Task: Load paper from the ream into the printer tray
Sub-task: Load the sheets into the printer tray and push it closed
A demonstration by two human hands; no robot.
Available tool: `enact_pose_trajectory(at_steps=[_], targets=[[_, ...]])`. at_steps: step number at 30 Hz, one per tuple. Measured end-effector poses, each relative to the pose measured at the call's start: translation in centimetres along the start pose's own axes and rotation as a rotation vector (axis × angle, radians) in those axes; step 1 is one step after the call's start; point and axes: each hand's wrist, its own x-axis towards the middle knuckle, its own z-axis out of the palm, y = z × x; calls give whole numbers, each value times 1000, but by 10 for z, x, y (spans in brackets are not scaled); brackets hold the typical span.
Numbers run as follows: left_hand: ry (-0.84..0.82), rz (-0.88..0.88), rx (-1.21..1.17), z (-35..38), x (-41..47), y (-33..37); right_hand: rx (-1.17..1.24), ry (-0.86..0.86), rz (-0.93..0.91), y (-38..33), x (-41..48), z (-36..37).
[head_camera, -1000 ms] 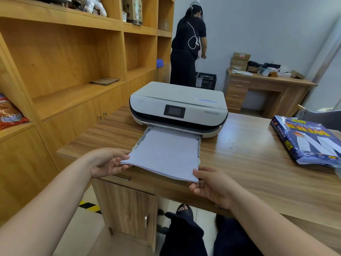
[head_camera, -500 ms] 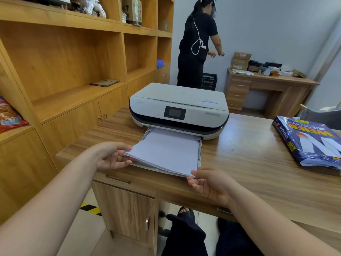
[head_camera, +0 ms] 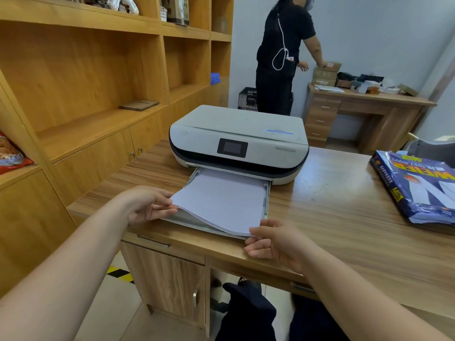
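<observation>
Paper (head_camera: 221, 203) white stack, near edge curled up off tray (head_camera: 266, 201).

A printer (head_camera: 238, 141) sat on a desk (head_camera: 344, 217), its tray (head_camera: 266, 193) holding paper (head_camera: 219, 200) in front, the ream (head_camera: 418, 185) to its right.

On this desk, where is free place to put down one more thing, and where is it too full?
Bare desk lies between the printer tray and the paper ream, and in a narrower strip left of the printer. The front edge is crowded: the left hand and right hand hold the paper stack there.
</observation>
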Motion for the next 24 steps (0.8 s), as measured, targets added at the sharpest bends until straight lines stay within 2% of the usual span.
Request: enact_pose_trajectory(at_steps=[13,21,24], targets=[[56,-34,75,9,21,-2,-59,87,-15,-6,11,-9],[89,-9,113,12,24,-2,-184,92,-53,-10,13,-10],[97,5,153,7,21,-2,-334,119,-112,-8,10,-14]])
